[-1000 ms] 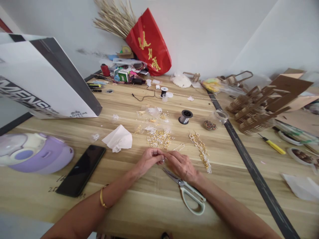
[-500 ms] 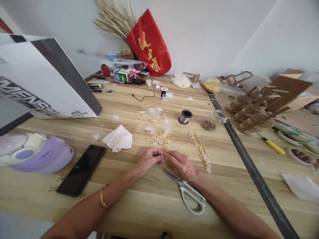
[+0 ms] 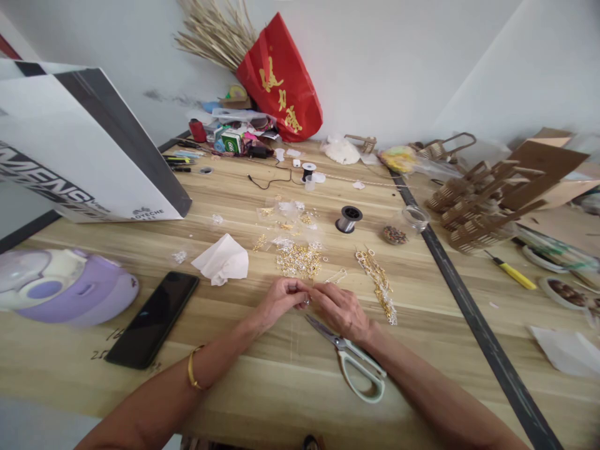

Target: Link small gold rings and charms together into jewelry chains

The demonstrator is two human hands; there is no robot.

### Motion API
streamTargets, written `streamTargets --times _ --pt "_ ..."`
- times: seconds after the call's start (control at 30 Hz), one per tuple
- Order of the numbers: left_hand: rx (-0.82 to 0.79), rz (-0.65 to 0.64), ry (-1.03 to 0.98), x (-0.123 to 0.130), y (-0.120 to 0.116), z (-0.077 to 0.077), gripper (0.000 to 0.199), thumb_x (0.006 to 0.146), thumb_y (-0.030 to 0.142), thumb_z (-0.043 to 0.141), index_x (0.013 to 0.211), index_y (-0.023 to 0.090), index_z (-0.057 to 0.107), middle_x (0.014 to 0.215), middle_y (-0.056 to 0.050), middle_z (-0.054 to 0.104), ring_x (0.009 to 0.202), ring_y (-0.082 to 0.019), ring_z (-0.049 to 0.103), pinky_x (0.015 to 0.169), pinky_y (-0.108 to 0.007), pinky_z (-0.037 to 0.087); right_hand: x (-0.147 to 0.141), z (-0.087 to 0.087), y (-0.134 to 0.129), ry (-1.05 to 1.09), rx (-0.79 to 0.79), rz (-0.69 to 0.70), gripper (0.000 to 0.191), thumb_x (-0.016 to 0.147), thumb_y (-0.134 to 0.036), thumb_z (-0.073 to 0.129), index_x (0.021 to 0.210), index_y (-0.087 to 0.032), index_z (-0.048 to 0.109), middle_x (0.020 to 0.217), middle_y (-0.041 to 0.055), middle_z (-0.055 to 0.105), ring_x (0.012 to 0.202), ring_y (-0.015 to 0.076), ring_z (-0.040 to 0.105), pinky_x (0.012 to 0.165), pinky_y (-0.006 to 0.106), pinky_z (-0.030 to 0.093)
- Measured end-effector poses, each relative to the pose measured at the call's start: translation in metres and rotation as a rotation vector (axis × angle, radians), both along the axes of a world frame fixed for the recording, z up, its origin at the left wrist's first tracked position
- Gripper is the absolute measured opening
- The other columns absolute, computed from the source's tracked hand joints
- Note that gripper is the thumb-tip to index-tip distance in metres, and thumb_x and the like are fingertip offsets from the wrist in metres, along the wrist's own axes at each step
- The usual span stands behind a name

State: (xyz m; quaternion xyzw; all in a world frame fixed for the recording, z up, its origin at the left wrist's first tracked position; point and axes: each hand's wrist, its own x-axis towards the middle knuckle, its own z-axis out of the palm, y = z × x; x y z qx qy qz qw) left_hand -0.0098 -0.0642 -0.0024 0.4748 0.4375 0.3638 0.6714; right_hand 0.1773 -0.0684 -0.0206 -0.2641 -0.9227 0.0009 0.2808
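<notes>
My left hand (image 3: 282, 299) and my right hand (image 3: 341, 310) meet fingertip to fingertip above the table. Both are closed in a pinch around something tiny; a small silvery bead or charm (image 3: 307, 302) shows by the left fingers, and a fine thread seems to hang below. White-handled scissors (image 3: 360, 375) lie beneath my right hand, blades pointing to the upper left. Just beyond the fingers is a pile of gold and silver beads and charms (image 3: 300, 259). A small loop of beaded chain (image 3: 336, 275) rests near my right knuckles, and a bundle of gold and silver chains (image 3: 379, 284) lies to its right.
A wire spool (image 3: 349, 219) and a jar of beads (image 3: 398, 231) stand behind. At left are a tissue (image 3: 222, 260), a phone (image 3: 154, 320), a purple-and-white device (image 3: 79, 290) and a big box (image 3: 94, 150). Small woven baskets (image 3: 482, 209) and a yellow-handled tool (image 3: 515, 275) sit at right.
</notes>
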Motion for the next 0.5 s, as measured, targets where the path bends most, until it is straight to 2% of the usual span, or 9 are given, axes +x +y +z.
streamTargets --times 0.27,0.5 --pt "-0.01 -0.001 0.017 0.0003 -0.0006 -0.0006 0.021 0.063 0.029 0.07 0.068 0.01 0.064 0.056 0.0 0.059 0.052 -0.01 0.053 0.056 -0.022 0.043 0.0014 -0.0012 0.0006 -0.028 -0.012 0.003 0.028 0.091 -0.017 0.045 0.118 -0.016 0.049 0.1 0.011 0.062 0.086 0.0186 0.059 0.07 0.029 0.051" --pt "0.014 -0.007 0.019 0.0002 0.0003 -0.0033 0.021 0.064 0.03 0.07 0.066 0.01 0.062 0.056 0.0 0.058 0.053 -0.009 0.052 0.056 -0.022 0.042 0.0017 -0.0004 0.0011 -0.004 -0.026 0.019 0.028 0.09 -0.015 0.046 0.117 -0.014 0.05 0.102 0.0126 0.062 0.089 0.0194 0.06 0.071 0.029 0.052"
